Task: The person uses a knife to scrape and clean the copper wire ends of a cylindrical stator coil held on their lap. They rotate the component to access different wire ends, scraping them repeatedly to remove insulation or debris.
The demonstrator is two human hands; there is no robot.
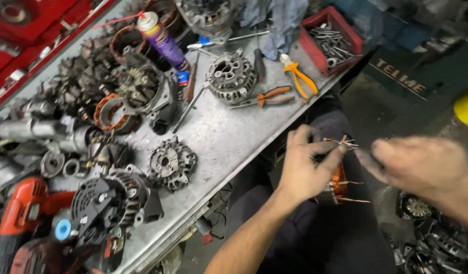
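Nearest the camera, the left hand is wrapped around a copper-wound stator coil with an orange-brown winding and bare wire ends, held low over the person's dark trousers, off the edge of the bench. Its fingers are closed together, pinching the bundle of stiff wire leads that sticks up from the top of the coil. The right hand is just beside it, blurred; its fingers point toward the same wire ends, and whether they touch the leads or grip anything cannot be told. Below the right hand, dark alternator parts lie on the floor.

Beyond the hands runs the scratched grey metal bench. At its near end sit a black ribbed alternator housing and a red power tool. A little farther in lies a dark round rectifier plate, alone on bare metal. Past that stand a grimy alternator with a claw-pole rotor and another copper stator ring. Farther along are a silver cast alternator end frame, a long screwdriver and two orange-handled pliers. At the far end lie a purple spray can with a white top, a crumpled blue-grey rag and a red plastic tray of bolts.
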